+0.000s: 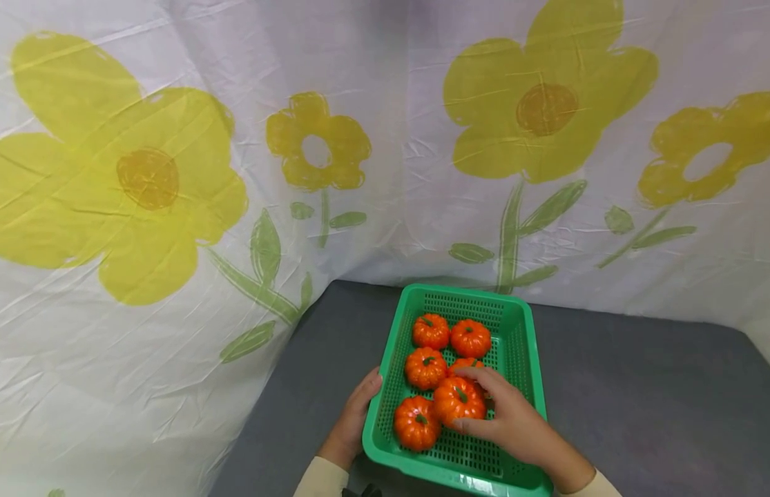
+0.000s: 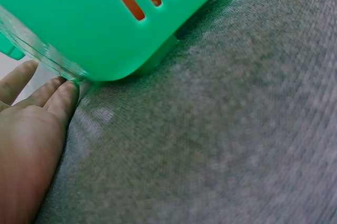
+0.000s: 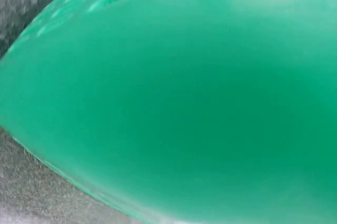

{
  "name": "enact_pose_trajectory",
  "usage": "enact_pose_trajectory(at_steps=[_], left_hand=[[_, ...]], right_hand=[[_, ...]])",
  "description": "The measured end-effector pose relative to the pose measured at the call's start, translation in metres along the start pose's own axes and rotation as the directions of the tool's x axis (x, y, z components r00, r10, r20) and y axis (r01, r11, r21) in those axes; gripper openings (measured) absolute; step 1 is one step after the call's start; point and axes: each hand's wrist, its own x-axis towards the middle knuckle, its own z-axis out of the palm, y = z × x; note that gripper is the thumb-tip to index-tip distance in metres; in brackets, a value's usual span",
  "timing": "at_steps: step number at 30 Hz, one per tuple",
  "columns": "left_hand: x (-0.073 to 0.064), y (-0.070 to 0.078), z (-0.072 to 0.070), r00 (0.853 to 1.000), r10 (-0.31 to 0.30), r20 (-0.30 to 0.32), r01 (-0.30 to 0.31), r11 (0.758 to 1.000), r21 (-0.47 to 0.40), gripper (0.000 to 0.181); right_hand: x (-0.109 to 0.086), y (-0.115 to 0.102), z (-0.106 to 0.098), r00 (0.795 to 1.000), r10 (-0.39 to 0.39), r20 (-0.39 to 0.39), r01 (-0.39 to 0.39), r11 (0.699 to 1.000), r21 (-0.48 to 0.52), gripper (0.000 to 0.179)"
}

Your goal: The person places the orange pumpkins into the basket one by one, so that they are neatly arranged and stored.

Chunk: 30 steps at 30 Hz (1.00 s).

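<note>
A green plastic basket with slotted sides holds several small, glossy orange pumpkins with green stems. My right hand reaches in over its right side and grips one pumpkin between thumb and fingers. That pumpkin overlaps another pumpkin, which the fingers partly hide. To its left sits a pumpkin on the basket floor. On the basket's outer left side rests my left hand, its extended fingers touching the wall. The left wrist view shows these fingertips low against the green wall. Green plastic fills most of the right wrist view.
Under the basket lies a dark grey cloth-like surface. White sheeting printed with yellow flowers hangs behind and to the left. Farther back in the basket are a pumpkin, another pumpkin and a third pumpkin.
</note>
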Motion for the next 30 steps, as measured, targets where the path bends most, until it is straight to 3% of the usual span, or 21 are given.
enact_pose_trajectory(at_steps=[8,21,30], left_hand=[[-0.0011,0.0002,0.0003,1.000,0.002,0.001,-0.002,1.000,0.000,0.070],[-0.0016,0.0033,0.0026,1.000,0.006,-0.006,-0.005,1.000,0.016,0.068],[-0.0004,-0.0009,0.0012,1.000,0.022,-0.007,-0.022,1.000,0.007,0.067]], right_hand=[[0.0023,-0.0011,0.0031,0.996,0.075,0.051,-0.064,0.978,-0.198,0.072],[0.0028,-0.0055,0.0042,0.993,0.104,0.057,-0.083,0.951,-0.297,0.071],[0.0021,-0.0041,0.0055,0.990,0.124,0.073,-0.092,0.934,-0.345,0.060]])
